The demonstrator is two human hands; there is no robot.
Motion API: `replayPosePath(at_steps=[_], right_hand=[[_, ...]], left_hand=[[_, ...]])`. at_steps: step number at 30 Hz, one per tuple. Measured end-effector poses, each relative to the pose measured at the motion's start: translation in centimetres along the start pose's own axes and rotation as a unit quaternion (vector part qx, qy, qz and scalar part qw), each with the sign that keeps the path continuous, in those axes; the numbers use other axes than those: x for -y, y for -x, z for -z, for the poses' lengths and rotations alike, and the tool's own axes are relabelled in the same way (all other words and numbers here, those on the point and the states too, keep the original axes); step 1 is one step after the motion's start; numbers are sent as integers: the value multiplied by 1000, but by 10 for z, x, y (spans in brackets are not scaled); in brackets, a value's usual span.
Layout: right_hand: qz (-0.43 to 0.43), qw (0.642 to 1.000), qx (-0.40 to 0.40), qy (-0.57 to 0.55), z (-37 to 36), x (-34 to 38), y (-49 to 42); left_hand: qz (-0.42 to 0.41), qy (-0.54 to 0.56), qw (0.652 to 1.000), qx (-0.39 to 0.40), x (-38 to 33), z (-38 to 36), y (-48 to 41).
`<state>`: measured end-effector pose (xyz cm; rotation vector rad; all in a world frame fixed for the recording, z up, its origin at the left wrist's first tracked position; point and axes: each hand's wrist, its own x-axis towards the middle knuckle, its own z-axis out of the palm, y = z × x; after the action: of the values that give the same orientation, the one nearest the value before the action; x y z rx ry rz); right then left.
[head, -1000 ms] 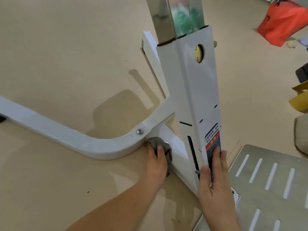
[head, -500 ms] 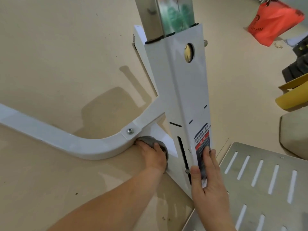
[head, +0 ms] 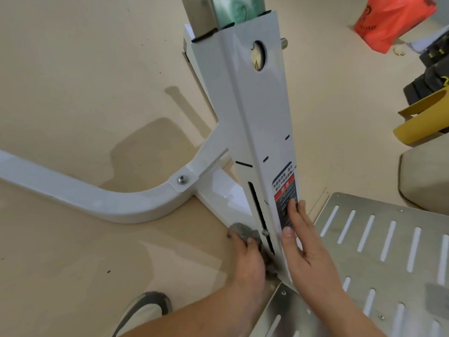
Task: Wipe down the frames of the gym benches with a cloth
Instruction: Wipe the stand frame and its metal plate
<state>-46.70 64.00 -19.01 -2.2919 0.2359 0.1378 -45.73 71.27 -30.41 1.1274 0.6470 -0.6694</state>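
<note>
Grips a grey cloth (head: 239, 231) in the left hand (head: 249, 261), fingers curled around it, low at the foot of the white post (head: 257, 105). Presses the cloth against the left face of the post, just beside the dark slot (head: 255, 203) and its small knob (head: 264, 232), close to the joint of post and white floor bar (head: 218, 194). Contact between cloth and that bar: hard to tell. Lays the right hand (head: 307, 249) flat on the right face of the post, fingers straight and close together, fingertips on the red-and-black sticker (head: 284, 190), thumb along the front edge. Holds nothing in that hand. To the left, a curved bar (head: 97, 193), fixed to the frame with a bolt (head: 181, 180). To the right, a slotted metal plate (head: 388, 251) on the floor (head: 73, 69), one corner at the foot of the post. Far back, a red bag (head: 393, 18); near the bottom edge, a grey shoe (head: 145, 310).
</note>
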Motion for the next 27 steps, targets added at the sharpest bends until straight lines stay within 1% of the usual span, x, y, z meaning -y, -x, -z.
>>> replayPosePath(at_steps=[1,2,3,4,5,6,8,10,12,13,14,16,17,18,19,21,22,25,27], right_hand=[[2,1000,-5,-2,-2,-1,1],[4,1000,-12,-6,-4,-1,0],[5,1000,-16,-9,-5,-1,0],[5,1000,-16,-11,-5,-1,0],[3,1000,-14,-12,-5,-1,1],[0,1000,-12,-14,-4,-1,1],[-2,1000,-8,-21,-2,0,0],[-2,1000,-7,-25,-1,-1,-1],[-10,999,-4,-31,-2,-1,-1],[-11,999,-3,-36,-2,-1,0],[-9,999,-4,-42,-3,-1,0],[-10,998,-3,-54,-2,-1,-1],[-13,998,2,-62,0,-2,-1],[-18,998,10,-67,2,-2,-1],[-22,997,17,-70,4,-2,0],[-25,996,24,-77,8,2,0],[-26,996,24,-81,8,4,1],[-41,994,21,-101,8,11,1],[-62,991,20,-117,14,20,1]], left_hand=[[17,16,999,37,14,-5,3],[51,23,997,59,24,-12,7],[81,60,993,58,33,-15,10],[91,91,990,60,39,-18,11],[112,136,981,87,35,-19,19],[114,169,974,102,27,-20,23],[135,174,970,106,12,-15,20],[144,171,970,90,-1,-15,18],[156,186,967,78,-3,-18,23],[156,212,962,78,-2,-20,31],[163,235,955,81,-2,-21,39],[170,246,949,104,0,-19,53],[170,242,949,111,4,-15,54],[165,222,956,99,5,-11,55],[148,210,963,83,4,-7,54],[94,224,968,56,-8,0,55],[72,237,967,55,-19,0,61],[46,251,965,58,-44,-11,80],[28,265,960,83,-58,-16,87]])
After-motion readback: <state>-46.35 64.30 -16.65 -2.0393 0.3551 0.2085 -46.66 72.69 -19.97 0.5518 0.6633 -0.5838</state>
